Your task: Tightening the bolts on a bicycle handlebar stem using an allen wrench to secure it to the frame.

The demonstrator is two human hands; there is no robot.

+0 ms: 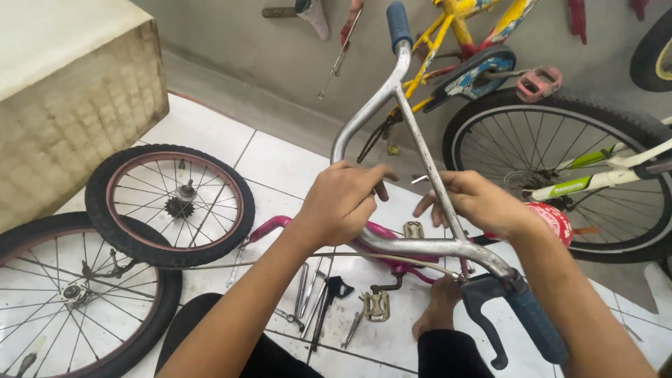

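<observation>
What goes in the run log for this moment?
left hand: grips silver metal handlebar | right hand: fingers on its crossbar | below: pink bicycle frame, tools on white tiled floor

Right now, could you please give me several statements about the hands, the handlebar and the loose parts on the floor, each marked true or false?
1. Both hands meet at the middle of the silver handlebar. True: the left hand and the right hand are both there.
2. The handlebar grips are red. False: they are blue.
3. Two loose wheels lie flat on the tiled floor at the left. True.
4. The frame under the hands is green. False: it is pink.
5. A brake lever sits by the near grip. True.
6. The left hand holds a hammer. False: no hammer shows in it.
</observation>
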